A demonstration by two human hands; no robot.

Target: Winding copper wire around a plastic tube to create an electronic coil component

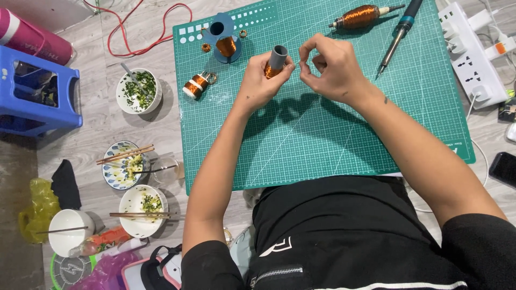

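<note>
A short grey tube (pixel 278 57) wound with copper wire at its lower end is being gripped by the left hand (pixel 262 80), the fingers being wrapped around the wound part and the thumb being pressed against its side. The tube is being held tilted just above the green cutting mat (pixel 322 134), toward the mat's twelve o'clock half. The right hand (pixel 330 67) is being held just beside the tube, at its three o'clock, with thumb and forefinger pinched together; whether a fine wire is being pinched between them cannot be told.

At eleven o'clock from the left hand, a blue spool holder (pixel 223 37) with a copper coil in it is lying on the mat, and a small copper-wound bobbin (pixel 195 85) is lying at nine o'clock, on the mat's edge. At one o'clock from the right hand, a large copper-wound spindle (pixel 361 16) is lying, and beside it a soldering iron (pixel 399 33) is lying slanted. A white power strip (pixel 473 53) is sitting at three o'clock, off the mat.

On the grey floor at nine and eight o'clock, several bowls (pixel 139 91) with food remains and chopsticks (pixel 124 155) are being left standing. A blue plastic stool (pixel 37 91) is standing at nine o'clock, farther out, and a red cable (pixel 145 32) is lying looped at eleven o'clock.
</note>
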